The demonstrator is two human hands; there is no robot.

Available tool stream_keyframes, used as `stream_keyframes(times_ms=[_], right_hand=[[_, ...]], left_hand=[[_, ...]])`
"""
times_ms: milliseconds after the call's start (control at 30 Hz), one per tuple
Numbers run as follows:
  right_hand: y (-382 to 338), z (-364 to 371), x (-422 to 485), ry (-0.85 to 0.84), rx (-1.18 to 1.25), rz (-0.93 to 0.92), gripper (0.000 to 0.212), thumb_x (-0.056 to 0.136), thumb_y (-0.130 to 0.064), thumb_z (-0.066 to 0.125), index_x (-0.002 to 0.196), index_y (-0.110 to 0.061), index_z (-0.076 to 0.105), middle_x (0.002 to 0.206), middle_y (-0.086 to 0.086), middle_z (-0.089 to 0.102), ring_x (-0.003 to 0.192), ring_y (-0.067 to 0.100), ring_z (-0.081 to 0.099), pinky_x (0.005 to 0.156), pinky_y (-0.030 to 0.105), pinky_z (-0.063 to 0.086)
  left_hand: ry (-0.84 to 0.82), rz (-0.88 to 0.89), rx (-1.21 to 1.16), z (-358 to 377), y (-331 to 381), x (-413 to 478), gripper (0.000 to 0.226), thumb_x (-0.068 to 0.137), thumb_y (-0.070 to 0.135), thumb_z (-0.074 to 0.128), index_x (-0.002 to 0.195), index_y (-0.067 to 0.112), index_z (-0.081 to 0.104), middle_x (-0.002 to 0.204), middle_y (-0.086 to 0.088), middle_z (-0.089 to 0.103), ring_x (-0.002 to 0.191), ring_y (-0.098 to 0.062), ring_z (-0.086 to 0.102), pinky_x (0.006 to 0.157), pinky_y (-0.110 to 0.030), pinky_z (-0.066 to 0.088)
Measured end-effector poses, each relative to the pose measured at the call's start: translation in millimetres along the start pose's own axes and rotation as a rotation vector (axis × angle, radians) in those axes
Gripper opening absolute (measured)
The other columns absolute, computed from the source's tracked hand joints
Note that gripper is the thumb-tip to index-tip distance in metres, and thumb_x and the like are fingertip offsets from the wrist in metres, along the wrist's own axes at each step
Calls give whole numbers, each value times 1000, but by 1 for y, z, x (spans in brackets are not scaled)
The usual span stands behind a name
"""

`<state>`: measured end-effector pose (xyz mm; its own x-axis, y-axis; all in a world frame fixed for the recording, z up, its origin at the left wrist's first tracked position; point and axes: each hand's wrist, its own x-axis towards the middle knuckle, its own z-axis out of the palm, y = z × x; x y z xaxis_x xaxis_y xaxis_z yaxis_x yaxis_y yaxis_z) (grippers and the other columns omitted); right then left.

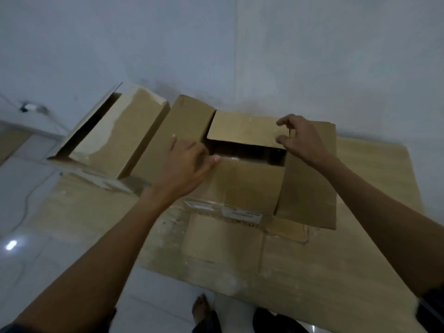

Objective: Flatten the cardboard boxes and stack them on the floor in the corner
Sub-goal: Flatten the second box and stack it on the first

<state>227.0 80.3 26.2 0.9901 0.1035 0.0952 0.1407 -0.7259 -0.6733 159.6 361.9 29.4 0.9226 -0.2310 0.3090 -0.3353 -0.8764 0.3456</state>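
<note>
A brown cardboard box stands upright in the middle with its top flaps partly open and a dark gap between them. My left hand lies flat on the left flap, fingertips at the edge of the near flap. My right hand pinches the right corner of the far flap between thumb and fingers. The box stands on a large flattened sheet of cardboard spread on the floor against the wall. A second, long box lies to the left, one end open.
A pale wall rises just behind the boxes. White floor tiles lie to the left, with a thin cable running to a wall socket. My bare foot shows at the bottom edge.
</note>
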Motion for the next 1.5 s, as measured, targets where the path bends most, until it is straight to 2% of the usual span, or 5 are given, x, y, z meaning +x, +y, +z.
stream_keyframes(times_ms=[167, 400, 600, 867, 1500], right_hand=[[10, 18, 38, -164, -169, -162, 62, 75, -49, 67, 126, -20, 46, 134, 6, 49, 121, 24, 46, 98, 39, 38], [25, 56, 57, -315, -773, -407, 80, 78, -53, 63, 142, -22, 27, 144, 13, 39, 130, 33, 39, 106, 49, 27], [9, 35, 70, -98, -631, -465, 38, 87, -18, 48, 124, -19, 54, 104, 19, 67, 88, 38, 62, 74, 41, 50], [10, -90, 119, -262, -537, -78, 50, 91, -37, 55, 135, -13, 48, 137, 13, 51, 124, 34, 46, 99, 47, 38], [-1, -235, -149, 658, -776, -646, 29, 72, -11, 58, 98, -14, 71, 89, 13, 74, 75, 33, 70, 57, 38, 54]], left_hand=[[19, 173, 15, -38, 37, -46, 49, 85, 60, 50, 60, 18, 46, 55, 7, 41, 47, -11, 38, 43, -23, 28], [-227, 174, 192, -9, 43, -106, 80, 64, 84, 52, 98, 14, 67, 89, 0, 63, 73, -17, 55, 65, -29, 41], [-264, 151, 260, -3, 34, -104, 48, 79, 49, 51, 109, 15, 69, 105, -4, 70, 91, -23, 67, 77, -35, 48], [-207, 145, 291, -14, 41, -89, 56, 97, 49, 29, 98, 16, 74, 95, 0, 76, 82, -21, 71, 64, -32, 56], [323, -151, -98, -65, 93, -10, 32, 94, 29, 56, 106, 2, 69, 84, -24, 69, 72, -34, 61, 63, -32, 38]])
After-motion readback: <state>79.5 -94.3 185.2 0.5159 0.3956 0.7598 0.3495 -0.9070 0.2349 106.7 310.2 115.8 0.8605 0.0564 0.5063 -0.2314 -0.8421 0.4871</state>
